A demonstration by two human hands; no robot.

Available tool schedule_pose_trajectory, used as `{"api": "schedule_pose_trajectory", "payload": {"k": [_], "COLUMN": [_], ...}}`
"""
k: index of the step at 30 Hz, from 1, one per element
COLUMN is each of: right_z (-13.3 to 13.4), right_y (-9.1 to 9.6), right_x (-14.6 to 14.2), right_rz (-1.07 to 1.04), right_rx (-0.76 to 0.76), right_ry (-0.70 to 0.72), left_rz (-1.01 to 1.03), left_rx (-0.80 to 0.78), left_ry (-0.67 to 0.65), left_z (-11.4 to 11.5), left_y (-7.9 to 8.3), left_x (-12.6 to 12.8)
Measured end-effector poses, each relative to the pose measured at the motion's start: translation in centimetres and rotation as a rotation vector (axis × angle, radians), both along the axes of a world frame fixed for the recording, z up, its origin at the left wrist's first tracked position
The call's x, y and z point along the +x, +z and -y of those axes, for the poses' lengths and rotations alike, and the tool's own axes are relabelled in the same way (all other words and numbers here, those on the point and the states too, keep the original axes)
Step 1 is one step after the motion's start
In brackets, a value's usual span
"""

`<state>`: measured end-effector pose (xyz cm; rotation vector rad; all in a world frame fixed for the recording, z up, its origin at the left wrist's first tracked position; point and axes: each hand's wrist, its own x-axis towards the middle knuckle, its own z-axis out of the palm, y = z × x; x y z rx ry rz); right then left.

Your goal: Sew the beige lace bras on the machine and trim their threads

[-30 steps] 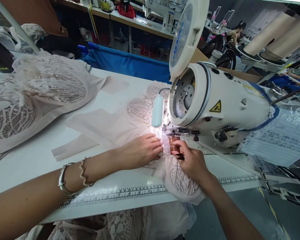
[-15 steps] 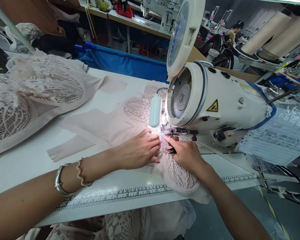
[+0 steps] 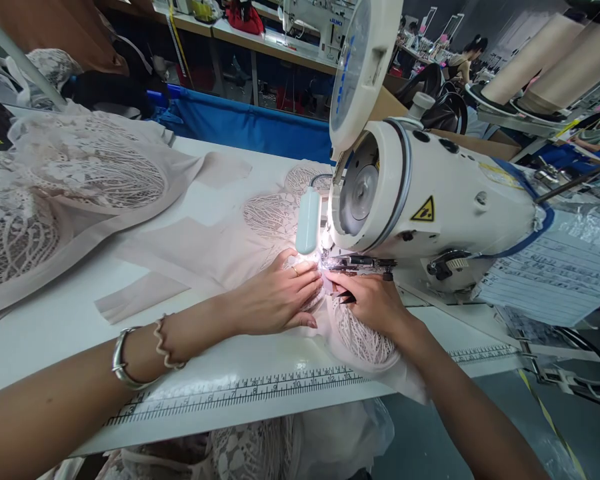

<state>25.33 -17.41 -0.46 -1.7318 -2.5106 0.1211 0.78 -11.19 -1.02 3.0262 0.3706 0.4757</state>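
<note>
A pale pink lace garment (image 3: 363,337) lies under the needle area of a white sewing machine (image 3: 440,193), its lace cup hanging towards the table's front edge. My left hand (image 3: 280,293) rests on the fabric just left of the needle, fingers stretched out and pressing it down. On the other side, my right hand (image 3: 377,300) is closed, index finger on the cloth by the presser foot. Dark pointed blades of thread snips (image 3: 347,297) stick out from beneath its fingers; their handle is hidden. A small lamp (image 3: 308,221) lights the needle, whose tip I cannot make out.
More lace garments (image 3: 105,167) are piled at the left of the white table (image 3: 220,373), which has a printed ruler along its front. Further lace pieces (image 3: 250,447) hang below the edge. Thread cones (image 3: 535,60) stand behind right, and a written sheet (image 3: 560,267) hangs by the machine.
My left fingers have flattened and spread a little on the fabric. My right hand has tucked slightly closer under the machine head, and the lace cup's lower edge has shifted slightly right.
</note>
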Motion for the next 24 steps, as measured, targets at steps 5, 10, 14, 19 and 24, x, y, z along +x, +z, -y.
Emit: {"api": "schedule_pose_trajectory", "payload": {"k": [5, 10, 14, 19, 24], "right_z": [-0.4, -0.8, -1.0, -1.1, 0.4], "right_y": [-1.0, -0.7, -0.8, -0.9, 0.5], "right_x": [0.7, 0.9, 1.1, 1.2, 1.0], "right_rz": [-0.105, -0.116, -0.123, -0.104, 0.026], "right_rx": [0.026, -0.016, -0.014, -0.001, 0.082], "right_ry": [0.065, 0.078, 0.118, 0.099, -0.040], "left_rz": [0.033, 0.036, 0.037, 0.052, 0.021], "left_rx": [-0.006, -0.015, -0.022, 0.019, -0.006], "left_ry": [0.026, 0.026, 0.027, 0.038, 0.022], "left_z": [-0.1, -0.1, -0.4, -0.4, -0.2], "left_y": [-0.3, -0.4, -0.5, -0.2, -0.1], "left_x": [-0.1, 0.0, -0.1, 0.1, 0.3]}}
